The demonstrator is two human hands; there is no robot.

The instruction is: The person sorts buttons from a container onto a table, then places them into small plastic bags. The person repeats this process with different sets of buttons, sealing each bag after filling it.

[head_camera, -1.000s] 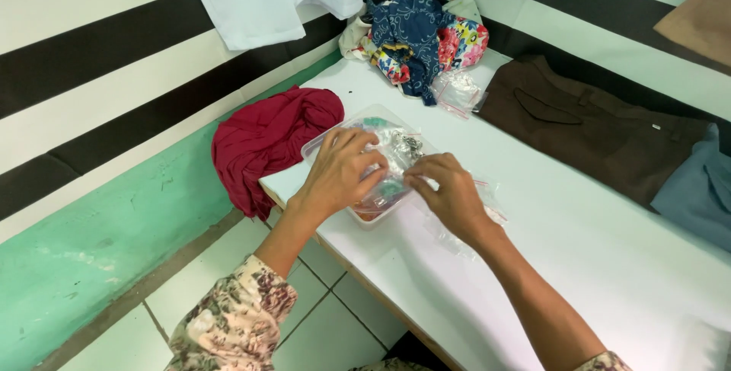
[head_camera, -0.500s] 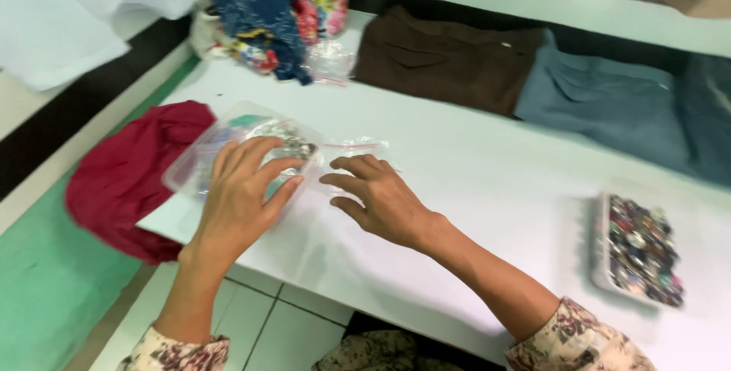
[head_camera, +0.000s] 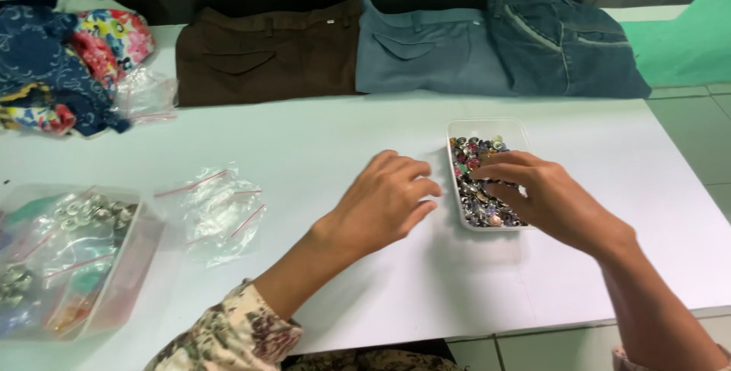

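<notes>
A small clear rectangular tray point(head_camera: 487, 126) full of mixed shiny buttons stands on the white table point(head_camera: 327, 135). My right hand point(head_camera: 544, 197) rests over the tray with its fingers spread among the buttons; whether it holds any I cannot tell. My left hand point(head_camera: 384, 202) hovers just left of the tray, fingers loosely curled and apart, holding nothing.
Empty clear zip bags point(head_camera: 217, 211) lie left of my left hand. A clear box point(head_camera: 72, 264) with bagged buttons stands at the near left edge. Brown trousers point(head_camera: 263, 55), grey-blue trousers point(head_camera: 426, 51) and jeans point(head_camera: 563, 39) lie folded along the back. Patterned cloths point(head_camera: 65, 62) are piled far left.
The view has swung right. Both hands left the clear box on the left and moved across the table to the button tray on the right.
</notes>
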